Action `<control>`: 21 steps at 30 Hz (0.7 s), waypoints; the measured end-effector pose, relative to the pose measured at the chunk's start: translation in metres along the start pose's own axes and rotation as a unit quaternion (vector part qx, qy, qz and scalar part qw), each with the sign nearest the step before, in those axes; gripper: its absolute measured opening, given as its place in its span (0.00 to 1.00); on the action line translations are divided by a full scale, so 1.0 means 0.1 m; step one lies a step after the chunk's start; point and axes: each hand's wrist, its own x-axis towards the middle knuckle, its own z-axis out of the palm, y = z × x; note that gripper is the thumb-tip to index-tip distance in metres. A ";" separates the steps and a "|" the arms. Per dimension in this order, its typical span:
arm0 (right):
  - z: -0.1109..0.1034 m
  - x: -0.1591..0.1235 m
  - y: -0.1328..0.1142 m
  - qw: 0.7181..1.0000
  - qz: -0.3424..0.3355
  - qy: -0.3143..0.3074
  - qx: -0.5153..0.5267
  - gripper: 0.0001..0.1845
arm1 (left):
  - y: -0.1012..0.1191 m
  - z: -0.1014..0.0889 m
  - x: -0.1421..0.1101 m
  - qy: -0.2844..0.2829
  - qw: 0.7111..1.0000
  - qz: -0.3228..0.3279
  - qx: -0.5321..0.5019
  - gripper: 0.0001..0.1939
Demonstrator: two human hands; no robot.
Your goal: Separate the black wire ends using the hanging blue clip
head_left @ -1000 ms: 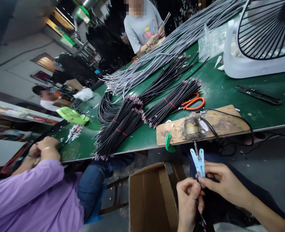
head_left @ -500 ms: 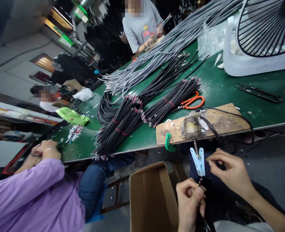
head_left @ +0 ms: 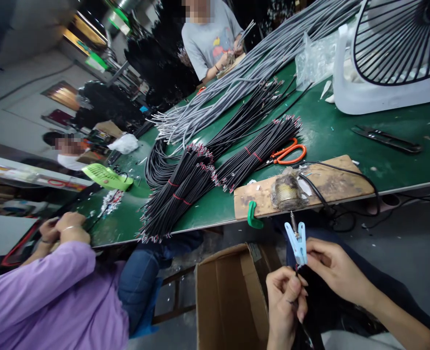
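A light blue clothes peg (head_left: 298,245) hangs on a metal shaft (head_left: 293,219) that sticks out below a tape-wrapped, motor-like drum (head_left: 287,193). Just under the peg, my left hand (head_left: 285,296) pinches a thin dark cable (head_left: 302,323) whose end points up at the peg's jaws. My right hand (head_left: 331,265) is beside the peg on its right, thumb and forefinger closed at its jaws. What those fingertips hold is hidden. The drum rests on a wooden board (head_left: 335,180) at the table's edge, with a green clamp (head_left: 254,216) at its left.
Tied bundles of black cables (head_left: 178,194) and long grey cables (head_left: 236,82) lie on the green table (head_left: 389,170). Orange-handled scissors (head_left: 290,151), snips (head_left: 386,138) and a fan (head_left: 397,58) are there too. Below stands a cardboard box (head_left: 225,296). A co-worker in purple (head_left: 54,296) sits left.
My right hand has moved left and down to the peg's jaws, from a spot apart from it. The left hand still pinches the cable below. The view has shifted slightly.
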 end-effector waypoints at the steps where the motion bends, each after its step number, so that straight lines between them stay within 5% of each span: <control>1: -0.01 0.00 0.00 1.000 -0.001 0.015 -0.006 0.12 | 0.00 0.00 -0.01 -0.001 1.000 0.000 0.000 0.16; 21: 0.07 -0.04 -0.09 0.981 0.064 -0.013 0.182 0.07 | 0.04 0.04 0.02 0.020 0.998 0.028 0.050 0.22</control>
